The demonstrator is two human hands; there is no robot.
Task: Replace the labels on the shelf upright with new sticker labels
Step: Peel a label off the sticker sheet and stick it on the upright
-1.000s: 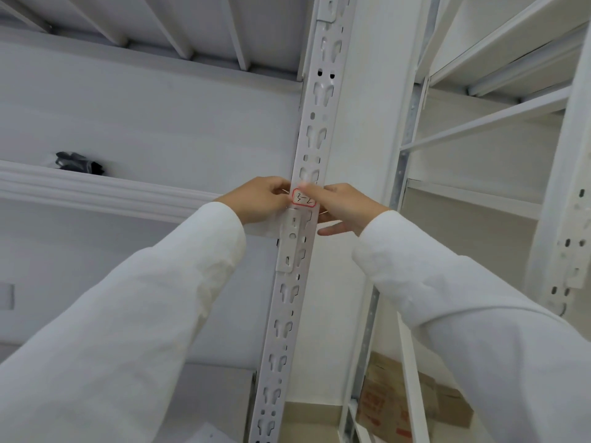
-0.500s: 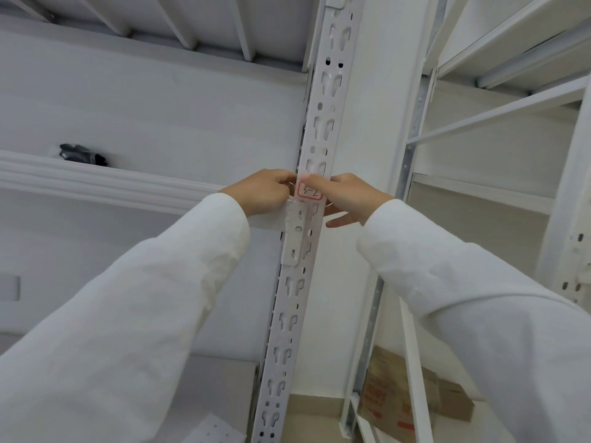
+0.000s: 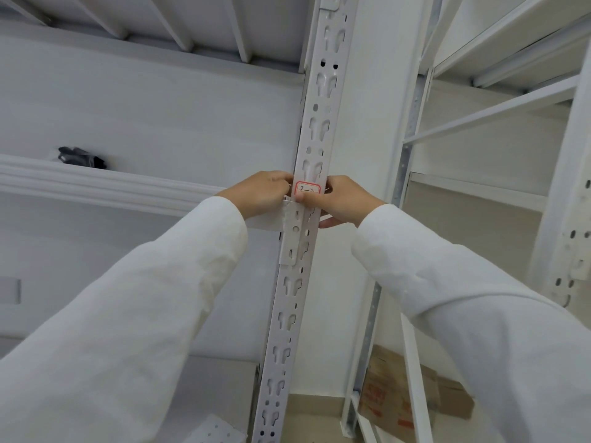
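White steel upright point(image 3: 315, 129), red-bordered label point(image 3: 307, 188) pressed on at shelf-beam height.

We noted the label lying flat on the upright's face, handwritten marks too small to read. Our right hand point(image 3: 340, 199) pressed its thumb on the label's lower left corner, other fingers curled behind the post. Our left hand point(image 3: 263, 195) pinched at the label's left edge, gripping nothing loose that we could tell. Cardboard boxes point(image 3: 412, 401) sat low right; a dark object point(image 3: 80, 157) lay on the left shelf.
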